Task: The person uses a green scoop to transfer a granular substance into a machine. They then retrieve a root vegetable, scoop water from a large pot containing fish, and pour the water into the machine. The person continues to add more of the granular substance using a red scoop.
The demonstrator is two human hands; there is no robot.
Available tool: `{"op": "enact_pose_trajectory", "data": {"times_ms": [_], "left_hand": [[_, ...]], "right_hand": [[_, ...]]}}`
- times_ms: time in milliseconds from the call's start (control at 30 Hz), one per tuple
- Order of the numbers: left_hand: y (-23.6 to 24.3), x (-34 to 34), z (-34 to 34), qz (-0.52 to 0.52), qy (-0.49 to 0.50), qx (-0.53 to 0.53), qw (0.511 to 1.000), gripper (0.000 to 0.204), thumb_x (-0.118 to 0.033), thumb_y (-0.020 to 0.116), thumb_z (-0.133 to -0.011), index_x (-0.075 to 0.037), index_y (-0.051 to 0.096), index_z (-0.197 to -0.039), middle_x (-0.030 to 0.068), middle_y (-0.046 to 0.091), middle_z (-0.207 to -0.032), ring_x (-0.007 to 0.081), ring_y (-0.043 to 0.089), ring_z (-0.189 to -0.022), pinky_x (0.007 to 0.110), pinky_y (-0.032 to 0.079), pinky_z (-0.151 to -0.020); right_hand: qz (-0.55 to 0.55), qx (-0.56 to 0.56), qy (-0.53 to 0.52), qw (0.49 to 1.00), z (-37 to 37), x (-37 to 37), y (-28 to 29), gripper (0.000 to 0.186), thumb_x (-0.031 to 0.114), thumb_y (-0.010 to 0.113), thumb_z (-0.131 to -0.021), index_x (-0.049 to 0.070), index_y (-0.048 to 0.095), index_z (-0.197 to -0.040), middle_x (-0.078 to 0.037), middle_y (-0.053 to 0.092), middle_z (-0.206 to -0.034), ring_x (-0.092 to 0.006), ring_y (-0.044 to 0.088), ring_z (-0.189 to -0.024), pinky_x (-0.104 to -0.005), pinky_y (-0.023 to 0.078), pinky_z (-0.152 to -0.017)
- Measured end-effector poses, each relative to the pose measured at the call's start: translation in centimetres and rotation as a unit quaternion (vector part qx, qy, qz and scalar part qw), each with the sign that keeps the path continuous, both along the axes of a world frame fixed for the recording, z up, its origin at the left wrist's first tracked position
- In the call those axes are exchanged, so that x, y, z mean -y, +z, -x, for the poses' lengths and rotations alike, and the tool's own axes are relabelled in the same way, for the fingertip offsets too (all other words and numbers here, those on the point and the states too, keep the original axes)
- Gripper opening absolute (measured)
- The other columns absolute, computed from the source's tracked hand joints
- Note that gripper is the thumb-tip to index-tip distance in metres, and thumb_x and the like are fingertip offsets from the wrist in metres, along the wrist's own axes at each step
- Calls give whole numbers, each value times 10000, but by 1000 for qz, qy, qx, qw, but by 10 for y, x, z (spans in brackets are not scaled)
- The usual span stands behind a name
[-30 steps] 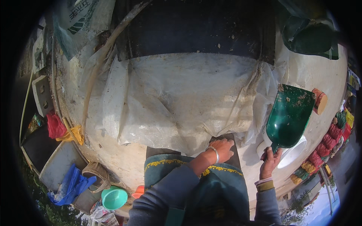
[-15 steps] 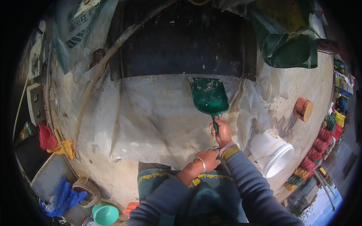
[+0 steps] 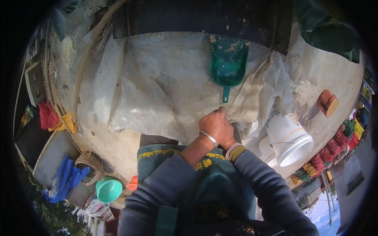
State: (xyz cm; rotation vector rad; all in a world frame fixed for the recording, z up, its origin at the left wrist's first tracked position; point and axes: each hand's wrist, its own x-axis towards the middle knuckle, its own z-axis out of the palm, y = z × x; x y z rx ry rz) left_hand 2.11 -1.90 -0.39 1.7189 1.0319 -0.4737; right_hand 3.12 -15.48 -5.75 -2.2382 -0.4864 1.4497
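A green plastic scoop (image 3: 229, 65) lies on the clear plastic sheet (image 3: 157, 74), its handle toward me and pale crumbs along its far lip. Neither hand touches it. Just nearer than the handle, my two hands come together. My left hand (image 3: 213, 125), with a silver bangle at the wrist, is closed with its knuckles up. It lies over my right hand (image 3: 228, 142), which is mostly hidden beneath it. Whatever the left fingers wrap round is out of sight. Pink and mustard bands circle my right wrist.
A dark sheet (image 3: 197, 17) spreads at the far side. Right of my hands, a white bucket (image 3: 285, 135) leans on its side, near a reddish-brown cylindrical block (image 3: 328, 103). At lower left are a turquoise basin (image 3: 109, 189), a basket (image 3: 89, 168) and a blue bag (image 3: 65, 179).
My right hand has let go of the scoop, which now lies on the plastic sheet. It has drawn back to my left hand. The whole view has shifted, with the far things higher in it.
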Motion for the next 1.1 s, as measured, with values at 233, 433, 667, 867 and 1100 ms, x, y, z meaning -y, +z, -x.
{"op": "enact_pose_trajectory", "data": {"times_ms": [233, 433, 667, 867, 1100], "left_hand": [[-3, -5, 4, 30, 58, 45, 997, 123, -113, 552, -766, -105, 594, -881, 124, 653, -775, 350, 623, -739, 425, 495, -642], [11, -32, -8, -2, 75, 118, 990, 127, -101, 546, -777, -72, 578, -897, 148, 649, -865, 362, 617, -779, 435, 494, -677], [98, -99, 50, 31, 275, 246, 929, 188, -25, 557, -825, -11, 580, -1011, 105, 643, -791, 192, 636, -695, 287, 503, -657], [141, -181, 211, 67, 387, 130, 910, 183, 8, 523, -838, -8, 574, -1013, 47, 606, -748, 92, 560, -629, 232, 488, -601], [210, -158, 495, 63, 419, -199, 884, 75, 3, 526, -813, -45, 533, -870, 38, 555, -691, 135, 548, -610, 275, 489, -545]], "right_hand": [[-114, -27, 143, 983, 58, -17, 8, 524, 395, 600, -788, 77, 482, -1188, -143, 520, -1162, -292, 466, -1121, -397, 342, -962], [-52, 28, 120, 991, 40, -56, -35, 357, 326, 630, -756, 95, 579, -1024, -134, 581, -1022, -310, 532, -985, -396, 412, -852], [-125, 226, 68, 963, -36, -106, 47, 154, 220, 661, -699, 106, 664, -802, -116, 631, -836, -334, 590, -793, -407, 476, -708], [-83, 274, 93, 954, -49, -139, 127, 186, 97, 631, -671, 124, 681, -848, -92, 637, -854, -312, 602, -824, -379, 487, -703], [-73, 321, -48, 943, -60, -171, 144, 339, 28, 548, -699, 125, 688, -992, -101, 648, -967, -286, 612, -912, -325, 473, -822]]}}
